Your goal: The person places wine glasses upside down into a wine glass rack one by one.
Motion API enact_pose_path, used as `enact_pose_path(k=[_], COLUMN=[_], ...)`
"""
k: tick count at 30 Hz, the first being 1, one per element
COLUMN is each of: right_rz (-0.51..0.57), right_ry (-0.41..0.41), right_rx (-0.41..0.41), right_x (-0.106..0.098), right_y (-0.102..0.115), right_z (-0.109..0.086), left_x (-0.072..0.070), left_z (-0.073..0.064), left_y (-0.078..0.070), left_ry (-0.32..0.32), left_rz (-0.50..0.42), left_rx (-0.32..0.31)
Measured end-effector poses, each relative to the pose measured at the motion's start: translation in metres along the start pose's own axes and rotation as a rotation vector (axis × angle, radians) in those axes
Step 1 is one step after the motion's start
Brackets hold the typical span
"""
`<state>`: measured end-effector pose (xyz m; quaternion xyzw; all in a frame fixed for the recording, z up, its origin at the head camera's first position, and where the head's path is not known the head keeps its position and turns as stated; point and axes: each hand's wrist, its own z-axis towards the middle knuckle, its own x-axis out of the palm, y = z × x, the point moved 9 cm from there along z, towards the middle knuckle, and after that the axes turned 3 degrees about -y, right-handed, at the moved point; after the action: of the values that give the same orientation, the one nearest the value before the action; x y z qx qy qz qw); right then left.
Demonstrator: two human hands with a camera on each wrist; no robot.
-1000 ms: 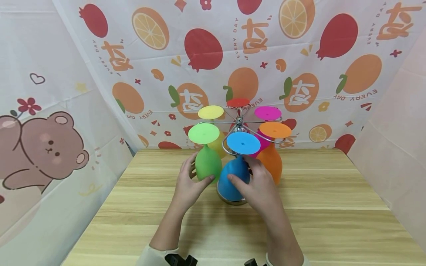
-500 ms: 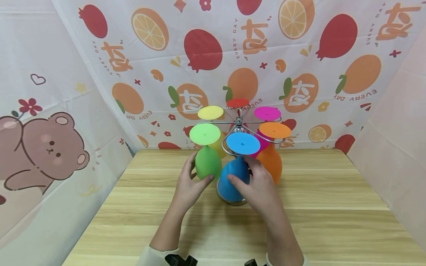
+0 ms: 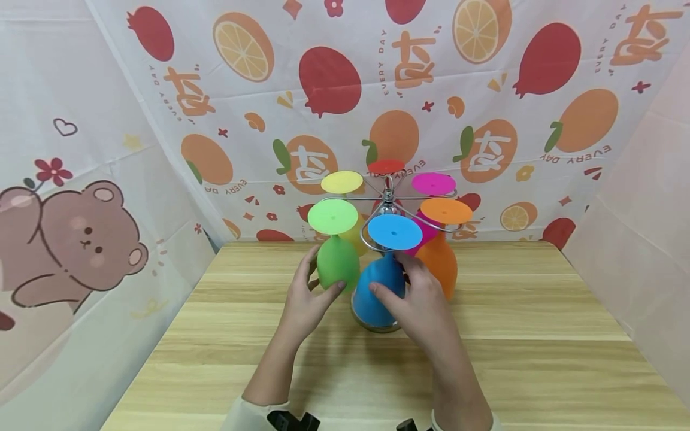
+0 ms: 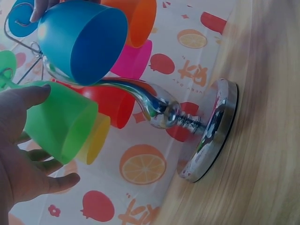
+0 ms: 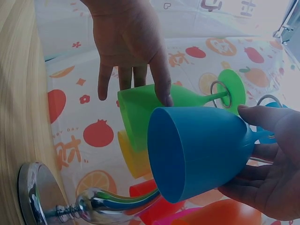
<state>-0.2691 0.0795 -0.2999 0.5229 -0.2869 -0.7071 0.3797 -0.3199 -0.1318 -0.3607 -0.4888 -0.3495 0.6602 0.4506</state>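
Observation:
Plastic goblets hang upside down by their feet from a chrome rack [image 3: 387,208]. On the near left, my left hand [image 3: 305,302] holds the bowl of a green goblet [image 3: 337,263], thumb on the near side and fingers on the far side. My right hand [image 3: 423,302] holds a blue goblet [image 3: 377,293] just to the right, its thumb on the bowl and fingers reaching up near the stem. The right wrist view shows the open mouth of the blue goblet [image 5: 168,154] facing the table side. Both goblets hang above the round chrome base [image 4: 211,131].
An orange goblet [image 3: 439,266] hangs right of the blue one. Yellow [image 4: 96,140], red [image 4: 115,103] and magenta [image 4: 133,58] goblets hang farther back. The wooden table [image 3: 528,335] ends at a fruit-print cloth [image 3: 345,137]; a bear-print cloth [image 3: 70,335] stands at left.
The green goblet's foot has shifted slightly to the right. Both hands stay almost where they were, on the green and blue goblets.

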Motion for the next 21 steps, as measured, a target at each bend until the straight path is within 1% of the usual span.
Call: enact_pose_path(k=[3, 6, 9, 12, 14, 17, 19, 21], right_rz=[0.014, -0.003, -0.052, -0.126, -0.168, -0.188, -0.182, -0.174], right_ry=[-0.003, -0.007, -0.013, -0.035, -0.054, -0.076, -0.07, -0.043], right_rx=[0.011, 0.02, 0.019, -0.004, -0.041, -0.142, -0.22, -0.276], right_x=[-0.003, -0.007, -0.015, -0.027, -0.036, -0.048, -0.053, -0.056], right_y=[-0.003, -0.006, -0.008, -0.01, -0.01, -0.009, -0.009, -0.014], right_z=[0.0, -0.001, -0.005, -0.012, -0.017, -0.025, -0.029, -0.03], left_x=[0.0, -0.003, -0.009, -0.018, -0.024, -0.034, -0.04, -0.046], left_z=[0.001, 0.001, 0.002, 0.003, 0.005, 0.011, 0.017, 0.024], left_y=[0.0, 0.0, 0.001, 0.002, 0.005, 0.01, 0.013, 0.017], left_ry=[0.003, 0.01, 0.009, 0.008, 0.011, 0.019, 0.029, 0.043], left_rz=[0.009, 0.016, 0.018, 0.015, 0.029, 0.074, 0.117, 0.166], left_rx=[-0.008, -0.009, -0.005, 0.007, 0.007, 0.021, 0.031, 0.039])
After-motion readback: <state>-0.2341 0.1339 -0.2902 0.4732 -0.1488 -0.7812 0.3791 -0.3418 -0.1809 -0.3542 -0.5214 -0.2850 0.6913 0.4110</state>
